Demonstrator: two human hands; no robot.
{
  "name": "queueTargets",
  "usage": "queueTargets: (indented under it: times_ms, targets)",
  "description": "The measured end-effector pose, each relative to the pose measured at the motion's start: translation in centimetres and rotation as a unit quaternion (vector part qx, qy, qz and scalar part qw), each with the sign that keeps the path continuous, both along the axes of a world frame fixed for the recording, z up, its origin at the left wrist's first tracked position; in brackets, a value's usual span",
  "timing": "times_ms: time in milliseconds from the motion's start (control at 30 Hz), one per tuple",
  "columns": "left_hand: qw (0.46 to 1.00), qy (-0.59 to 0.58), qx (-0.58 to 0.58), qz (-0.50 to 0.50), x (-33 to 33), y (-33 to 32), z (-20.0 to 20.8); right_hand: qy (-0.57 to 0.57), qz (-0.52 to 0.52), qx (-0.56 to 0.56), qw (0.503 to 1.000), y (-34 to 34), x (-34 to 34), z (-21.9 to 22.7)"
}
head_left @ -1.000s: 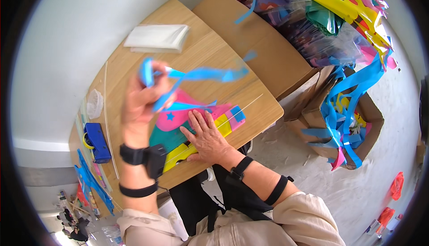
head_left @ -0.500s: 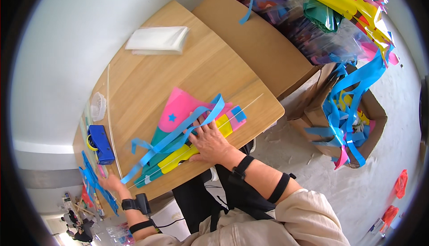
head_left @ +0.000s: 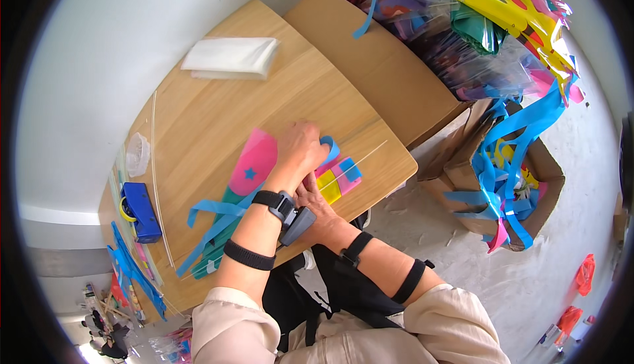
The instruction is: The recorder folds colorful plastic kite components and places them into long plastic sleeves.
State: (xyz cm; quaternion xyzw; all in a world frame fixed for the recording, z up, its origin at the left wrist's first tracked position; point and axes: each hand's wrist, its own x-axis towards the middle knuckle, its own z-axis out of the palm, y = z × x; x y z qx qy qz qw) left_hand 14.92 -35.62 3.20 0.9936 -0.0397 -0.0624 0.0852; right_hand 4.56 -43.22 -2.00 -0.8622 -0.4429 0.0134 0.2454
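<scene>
A folded kite (head_left: 253, 159) of thin sheet in pink, teal and yellow, with a blue star and slim white rods, lies at the table's near edge. Long blue ribbon (head_left: 214, 207) runs along it and loops up at its right end. My left hand (head_left: 301, 146) reaches across over my right wrist, its fingers closed at the ribbon loop; the fingertips are mostly hidden. My right hand (head_left: 316, 211) rests on the kite with fingers stretched out, partly covered by my left hand and forearm.
On the table (head_left: 317, 86) are a folded white plastic sheet (head_left: 231, 58), a clear tub (head_left: 137, 154), a blue tape dispenser (head_left: 141, 212), and blue strips (head_left: 132, 261) at the left edge. A cardboard box (head_left: 383, 67) with wrapped packages and an open carton (head_left: 456, 169) of ribbons stand to the right.
My left hand has moved from the table's left edge, right and away from me, to the ribbon over my right hand. My right hand stays on the kite.
</scene>
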Motion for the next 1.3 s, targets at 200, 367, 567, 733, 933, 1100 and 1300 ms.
queueTargets:
  times_ms: [200, 367, 567, 733, 933, 1100, 1300]
  targets:
    - [0.932, -0.192, -0.293, 0.096, -0.4, 0.9, -2.1, 0.004, 0.007, 0.049, 0.999, -0.5, 0.1, 0.8]
    - [0.648, -0.353, -0.613, 0.284, -3.1, 4.7, 2.7, -0.046, -0.019, -0.016, 0.999, -0.5, 0.1, 1.0]
    - [0.675, -0.413, -0.547, 0.273, -19.7, 20.8, 6.0, 0.008, -0.011, -0.019, 1.0, -1.0, 0.3, 2.1]
    - [0.862, 0.152, 0.14, 0.463, -33.5, 31.6, 8.2, 0.014, -0.014, -0.014, 1.0, -0.6, 0.0, 2.2]
    - [0.961, -0.066, 0.014, 0.268, -23.0, 22.0, 8.6, 0.026, -0.001, -0.035, 0.999, -0.7, 0.3, 3.1]
    - [0.967, -0.087, -0.232, 0.064, -8.3, 10.0, 1.0, 0.036, -0.026, 0.021, 0.999, -0.5, 0.5, 1.8]
    - [0.982, 0.038, -0.137, 0.125, -4.0, 6.5, -0.6, -0.003, -0.085, 0.036, 0.996, 0.4, 0.4, 0.8]
